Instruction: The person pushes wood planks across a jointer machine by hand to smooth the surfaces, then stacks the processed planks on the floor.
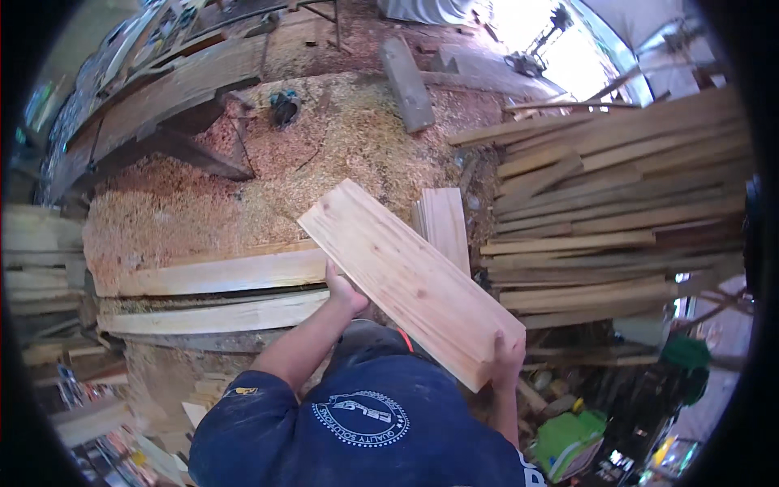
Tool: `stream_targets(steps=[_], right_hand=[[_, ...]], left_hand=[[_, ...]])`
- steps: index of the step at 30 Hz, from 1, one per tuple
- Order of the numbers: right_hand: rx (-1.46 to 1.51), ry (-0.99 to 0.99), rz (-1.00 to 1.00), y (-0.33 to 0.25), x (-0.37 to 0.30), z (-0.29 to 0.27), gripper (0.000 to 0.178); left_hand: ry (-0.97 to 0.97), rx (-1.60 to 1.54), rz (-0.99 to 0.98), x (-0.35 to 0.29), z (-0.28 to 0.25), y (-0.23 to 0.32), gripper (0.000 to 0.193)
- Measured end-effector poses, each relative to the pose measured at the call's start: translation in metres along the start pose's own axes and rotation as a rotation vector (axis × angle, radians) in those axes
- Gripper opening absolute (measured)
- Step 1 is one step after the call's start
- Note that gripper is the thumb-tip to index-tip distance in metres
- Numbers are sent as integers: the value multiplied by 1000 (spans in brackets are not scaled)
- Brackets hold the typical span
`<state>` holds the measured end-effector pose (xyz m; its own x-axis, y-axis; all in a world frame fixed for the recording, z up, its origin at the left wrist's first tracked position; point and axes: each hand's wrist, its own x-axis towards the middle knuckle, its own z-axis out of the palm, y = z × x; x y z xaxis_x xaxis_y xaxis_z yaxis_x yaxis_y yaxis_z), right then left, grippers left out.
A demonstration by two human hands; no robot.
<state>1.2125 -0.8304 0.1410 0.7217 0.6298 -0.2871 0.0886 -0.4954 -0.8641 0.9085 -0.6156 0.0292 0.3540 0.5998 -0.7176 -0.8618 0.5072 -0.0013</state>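
A wide pale wooden board (410, 280), with a few knots, is held up in front of my body, slanting from upper left to lower right. It may be more than one board laid together; I cannot tell. My left hand (345, 292) grips its near long edge toward the left end, thumb up along the side and the other fingers hidden beneath. At the lower right end my right hand (507, 357) is wrapped round the corner, with fingers on the top face. Beyond the board, several similar pale boards (446, 219) stand or lie close together.
Two long planks (219, 274) lie at the left. A big stack of rough planks (617, 203) fills the right side. Wood shavings cover the floor (268, 178). At the upper left stands a wooden bench (170, 101); a loose beam (407, 85) lies farther off. A green bag (568, 442) sits lower right.
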Motion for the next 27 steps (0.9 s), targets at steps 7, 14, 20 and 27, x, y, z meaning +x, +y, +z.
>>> stream_targets(steps=[7, 14, 20, 27], right_hand=[[-545, -247, -296, -37, 100, 38, 66], [-431, -504, 22, 44, 170, 12, 43], [-666, -444, 165, 38, 226, -49, 57], [155, -377, 459, 22, 288, -65, 27]], left_hand=[[268, 139, 53, 37, -65, -1, 58], [541, 261, 49, 48, -85, -35, 42], [570, 368, -55, 54, -52, -114, 38], [411, 577, 35, 128, 31, -90, 26]])
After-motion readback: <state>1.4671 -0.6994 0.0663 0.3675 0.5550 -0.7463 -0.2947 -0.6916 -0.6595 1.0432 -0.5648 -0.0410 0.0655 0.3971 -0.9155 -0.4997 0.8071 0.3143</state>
